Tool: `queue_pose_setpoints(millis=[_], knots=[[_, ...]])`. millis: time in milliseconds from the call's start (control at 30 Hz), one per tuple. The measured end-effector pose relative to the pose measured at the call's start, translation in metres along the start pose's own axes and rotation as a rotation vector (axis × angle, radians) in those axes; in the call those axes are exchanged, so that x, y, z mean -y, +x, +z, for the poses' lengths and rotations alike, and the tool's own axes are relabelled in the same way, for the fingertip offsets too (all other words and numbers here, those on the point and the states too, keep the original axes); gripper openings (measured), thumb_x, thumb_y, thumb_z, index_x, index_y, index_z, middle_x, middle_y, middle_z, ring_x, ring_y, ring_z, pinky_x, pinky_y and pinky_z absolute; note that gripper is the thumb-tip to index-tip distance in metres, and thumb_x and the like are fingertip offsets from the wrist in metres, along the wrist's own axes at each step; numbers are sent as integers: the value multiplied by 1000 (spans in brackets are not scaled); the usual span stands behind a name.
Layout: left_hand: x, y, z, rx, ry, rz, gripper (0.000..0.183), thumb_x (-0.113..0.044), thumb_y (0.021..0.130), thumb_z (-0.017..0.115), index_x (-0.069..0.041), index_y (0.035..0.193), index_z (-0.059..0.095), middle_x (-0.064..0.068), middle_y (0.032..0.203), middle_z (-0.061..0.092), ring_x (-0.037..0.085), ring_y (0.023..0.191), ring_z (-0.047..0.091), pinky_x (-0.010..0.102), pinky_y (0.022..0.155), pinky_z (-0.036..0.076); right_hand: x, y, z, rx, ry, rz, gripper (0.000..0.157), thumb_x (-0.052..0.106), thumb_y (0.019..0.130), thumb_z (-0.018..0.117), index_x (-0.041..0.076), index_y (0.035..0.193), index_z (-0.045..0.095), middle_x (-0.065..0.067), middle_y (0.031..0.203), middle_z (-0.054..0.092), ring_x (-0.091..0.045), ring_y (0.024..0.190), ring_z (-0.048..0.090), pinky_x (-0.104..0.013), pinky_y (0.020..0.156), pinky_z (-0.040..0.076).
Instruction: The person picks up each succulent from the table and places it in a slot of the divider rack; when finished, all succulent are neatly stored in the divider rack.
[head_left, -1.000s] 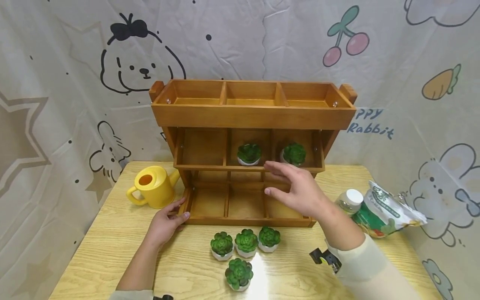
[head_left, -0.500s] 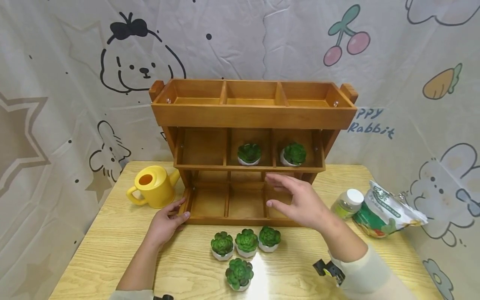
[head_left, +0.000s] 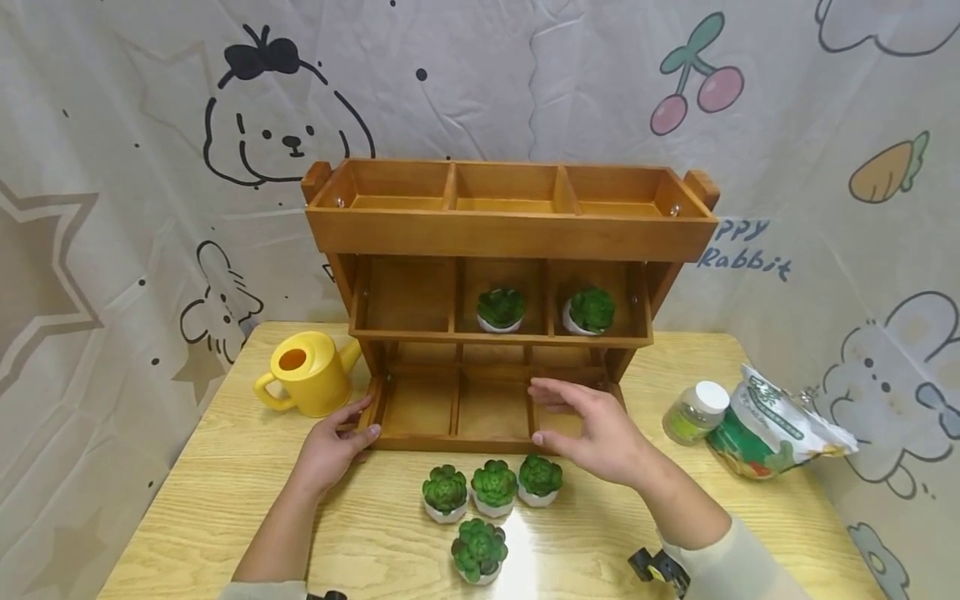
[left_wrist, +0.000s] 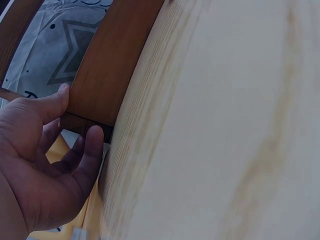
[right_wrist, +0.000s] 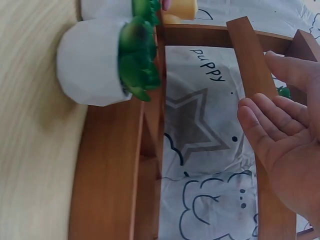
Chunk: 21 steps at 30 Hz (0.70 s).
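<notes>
A three-tier wooden shelf [head_left: 510,235] with divided compartments stands on the table. My left hand [head_left: 330,450] holds its lower left corner; in the left wrist view the thumb and fingers bend around the end of the board [left_wrist: 112,65]. My right hand [head_left: 600,432] hovers before the bottom tier's right compartment, fingers extended, holding nothing. On the middle tier, one potted succulent [head_left: 500,310] sits in the centre compartment and another succulent [head_left: 591,311] in the right one. Several more succulents [head_left: 493,487] in white pots stand on the table before the shelf; one pot [right_wrist: 92,62] looms close in the right wrist view.
Left of the shelf stands a yellow watering can [head_left: 311,375]. On the right are a clear jar [head_left: 695,414] with a white lid and a green-and-white bag [head_left: 776,425]. A printed cloth [head_left: 480,83] hangs behind the wooden table [head_left: 225,492].
My right hand has dropped from in front of the middle tier to in front of the bottom tier, uncovering the right-hand succulent there. My left hand stays on the shelf corner.
</notes>
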<state>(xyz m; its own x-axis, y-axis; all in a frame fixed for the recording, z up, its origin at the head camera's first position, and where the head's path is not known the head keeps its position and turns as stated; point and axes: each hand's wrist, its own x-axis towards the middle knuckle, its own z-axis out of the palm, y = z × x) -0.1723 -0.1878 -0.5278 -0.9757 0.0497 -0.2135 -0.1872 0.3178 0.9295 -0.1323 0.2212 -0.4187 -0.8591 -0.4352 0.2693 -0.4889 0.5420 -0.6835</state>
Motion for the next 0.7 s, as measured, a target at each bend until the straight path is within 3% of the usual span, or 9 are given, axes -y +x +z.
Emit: queue_pose_setpoints(millis=[233, 500, 700], knots=[[-3, -2, 0, -5, -12, -11, 61, -23, 96, 78, -16, 152, 55, 22, 145, 47, 20, 95, 63, 30, 73, 62, -8, -11, 7, 54, 26, 16, 69, 24, 87, 87, 12, 148, 56, -2, 138, 66, -18, 116, 67, -38, 100, 56], [-3, -3, 0, -6, -6, -2, 61, -22, 97, 77, -14, 153, 53, 23, 146, 46, 20, 95, 64, 30, 72, 61, -18, -24, 16, 131, 70, 73, 85, 48, 80, 88, 11, 149, 55, -3, 140, 65, -32, 122, 64, -48, 104, 52], [-1, -2, -1, -7, -2, -4, 61, -22, 97, 77, -16, 153, 54, 22, 145, 47, 20, 94, 64, 30, 73, 61, -24, -30, 26, 164, 51, 115, 81, 38, 76, 94, 16, 146, 59, 3, 142, 63, -22, 127, 61, -47, 108, 50]])
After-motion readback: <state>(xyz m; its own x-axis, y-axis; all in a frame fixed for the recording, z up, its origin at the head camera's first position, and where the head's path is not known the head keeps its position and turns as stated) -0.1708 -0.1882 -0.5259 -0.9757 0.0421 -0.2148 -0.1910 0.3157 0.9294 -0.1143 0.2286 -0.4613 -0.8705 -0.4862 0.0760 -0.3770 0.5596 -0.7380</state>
